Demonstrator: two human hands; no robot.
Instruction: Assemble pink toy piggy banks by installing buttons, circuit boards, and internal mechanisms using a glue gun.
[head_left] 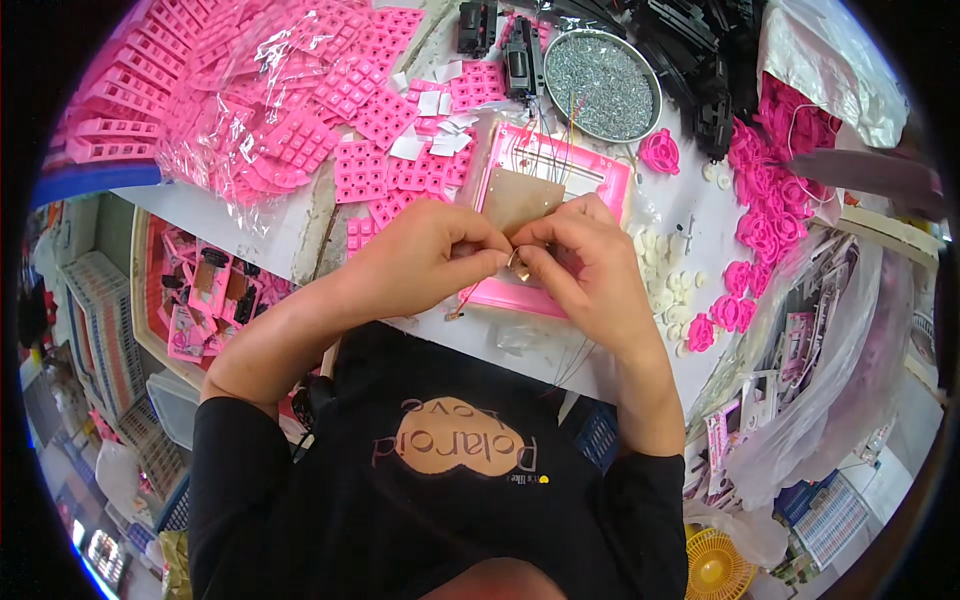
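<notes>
Both of my hands meet over a pink plastic housing (617, 185) that lies on the white worktop. My right hand (590, 255) is closed in a pinch on a small brass-coloured metal piece (519, 267). Close against it, my left hand (440, 250) pinches with thumb and forefinger; what sits between those fingertips is too small to make out. Just beyond the fingers, a brown circuit board (522, 198) rests on the housing, with several thin wires (545, 150) rising from its far side. Another wire end hangs over the housing's near left edge.
Pink button-grid pieces (360, 170) and bagged pink parts (250, 90) heap at the left. Behind the housing stands a round tin of small screws (605, 85), near black parts (690, 60). White discs (675, 280) and pink rings (770, 220) lie right. A parts bin (145, 300) stands lower left.
</notes>
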